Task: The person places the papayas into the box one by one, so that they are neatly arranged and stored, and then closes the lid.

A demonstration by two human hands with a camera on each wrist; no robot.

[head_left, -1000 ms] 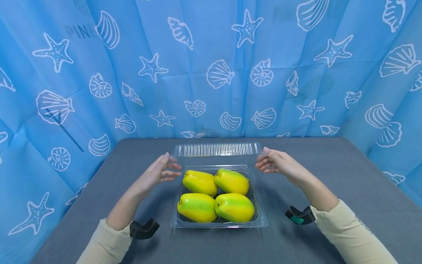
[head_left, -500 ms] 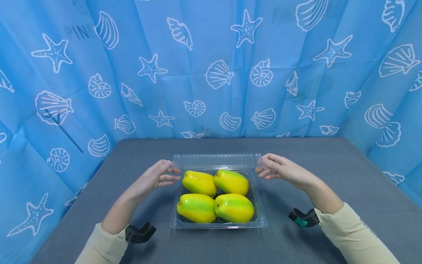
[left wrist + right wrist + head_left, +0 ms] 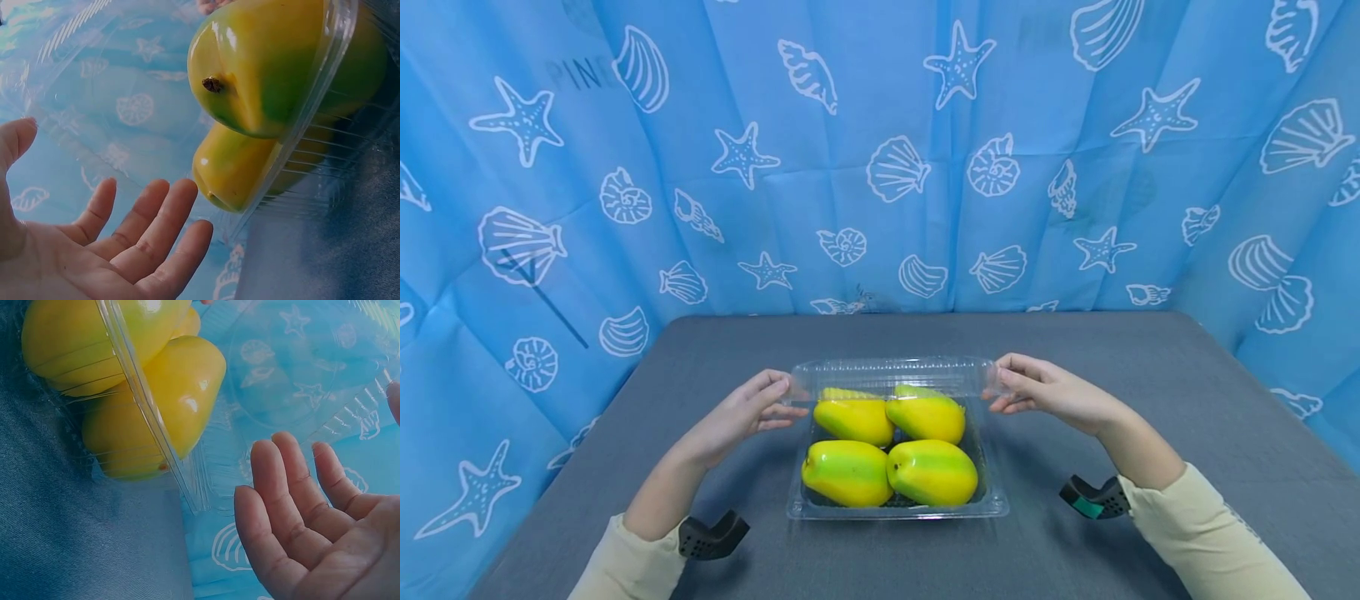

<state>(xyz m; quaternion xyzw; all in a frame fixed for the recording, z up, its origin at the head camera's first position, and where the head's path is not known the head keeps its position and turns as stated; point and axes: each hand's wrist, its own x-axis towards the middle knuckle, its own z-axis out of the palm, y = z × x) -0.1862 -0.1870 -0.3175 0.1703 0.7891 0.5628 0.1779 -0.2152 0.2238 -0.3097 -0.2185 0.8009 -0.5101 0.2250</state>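
In the head view, a clear plastic clamshell box (image 3: 898, 514) sits on the table with several glossy yellow-green papayas (image 3: 932, 472) inside. Its hinged lid (image 3: 887, 367) is tilted forward over the back row of fruit. My left hand (image 3: 752, 408) is at the lid's left end, thumb tip right at its edge. At the right end, my right hand (image 3: 1045, 387) touches the lid in the same way. Both wrist views show the fingers of the left hand (image 3: 144, 244) and right hand (image 3: 312, 519) extended, thumbs well apart from them, beside the lid's edge.
A grey cloth-covered table (image 3: 737, 342) lies beneath the box. Behind it hangs a blue curtain (image 3: 850, 125) printed with white shells and starfish. Dark wrist mounts (image 3: 715, 536) jut from both cuffs, low over the table.
The lid has swung forward and down from behind the box until it overlaps the back papayas. Both hands have come down and toward me with it; the box and fruit stay put.
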